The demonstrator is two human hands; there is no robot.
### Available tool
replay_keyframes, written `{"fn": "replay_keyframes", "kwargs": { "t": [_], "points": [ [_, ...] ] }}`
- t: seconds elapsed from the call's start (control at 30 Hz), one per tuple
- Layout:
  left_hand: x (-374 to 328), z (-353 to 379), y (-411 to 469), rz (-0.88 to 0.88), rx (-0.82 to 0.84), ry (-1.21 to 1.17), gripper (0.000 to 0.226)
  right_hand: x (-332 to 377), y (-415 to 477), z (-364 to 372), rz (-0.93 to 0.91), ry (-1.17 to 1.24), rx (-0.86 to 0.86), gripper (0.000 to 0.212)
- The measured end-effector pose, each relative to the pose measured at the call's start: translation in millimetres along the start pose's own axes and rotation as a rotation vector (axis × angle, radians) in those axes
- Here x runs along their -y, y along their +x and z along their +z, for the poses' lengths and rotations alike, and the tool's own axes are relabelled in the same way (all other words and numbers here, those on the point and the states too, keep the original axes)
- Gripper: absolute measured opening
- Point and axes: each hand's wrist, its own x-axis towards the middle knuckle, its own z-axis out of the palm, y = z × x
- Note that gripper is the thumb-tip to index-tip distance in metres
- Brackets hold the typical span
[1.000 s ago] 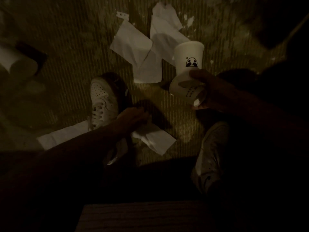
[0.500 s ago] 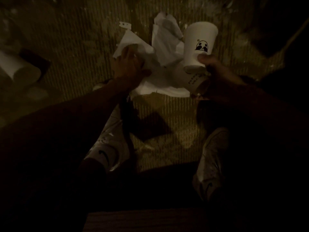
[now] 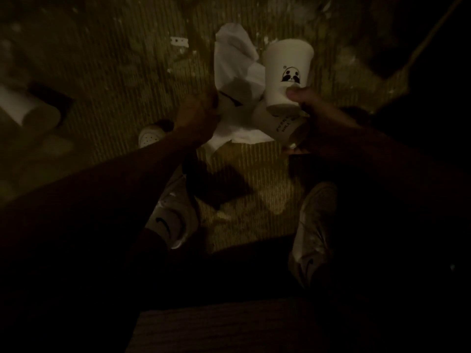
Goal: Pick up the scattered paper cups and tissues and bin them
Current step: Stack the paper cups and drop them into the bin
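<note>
Gripping two cups at once, the right hand [image 3: 323, 126] sat at 1 o'clock from the frame's centre, its thumb pressed on the narrow base end of the panda cup [image 3: 285, 72]. That cup pointed its wide mouth toward 12 o'clock, turned away, so its inside could not be seen. The second cup [image 3: 277, 126] lay just under it, touching it, with its mouth toward 5 o'clock against the palm. The mouth was too dark to tell what it held.

The left hand [image 3: 196, 115], at 11 o'clock from centre, was closed in a fist round a bunch of tissues [image 3: 234, 72]. The white sheets fanned out from the fist toward 1 o'clock, behind the panda cup, and toward 4 o'clock, under the second cup. Whether any sheet touched the mat [image 3: 102, 72] could not be told. Both forearms reached in from the lower corners toward 12 o'clock, the hands near each other with the tissues between them.

A third cup [image 3: 28, 110] lay blurred on its side at the 9 o'clock edge, well apart from the hands, beside a dark flat thing [image 3: 51, 100]. A paper scrap [image 3: 179, 41] lay on the mat at 11 o'clock of the tissues. White shoes stood at 6 o'clock of each hand: the left shoe [image 3: 173, 220] and the right shoe [image 3: 313, 230].
</note>
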Motion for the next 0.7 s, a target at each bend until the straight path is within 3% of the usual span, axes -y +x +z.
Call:
{"fn": "replay_keyframes", "kwargs": {
  "t": [0.23,0.33,0.47,0.6,0.7],
  "points": [
    [-72.5,-130.6,-100.3,0.085,0.052,-0.375,0.029,42.6,-128.1,36.1,-0.142,-0.007,-0.021,0.062],
    [-106.8,-180.2,-149.7,0.074,-0.13,-0.518,0.006,61.8,-191.8,51.5,-0.246,0.055,0.038,0.057],
    [-163.2,-239.4,-229.2,0.025,-0.213,-0.854,0.01,70.5,-293.3,57.0,-0.422,0.182,0.136,0.062],
    [-229.2,-247.3,-290.5,0.099,-0.171,-0.992,0.022,43.6,-372.2,33.1,-0.561,0.276,0.138,0.063],
    [-287.3,-220.8,-321.0,0.197,-0.116,-0.966,0.012,2.4,-416.1,-8.0,-0.606,0.376,0.069,0.065]
  ]
}}
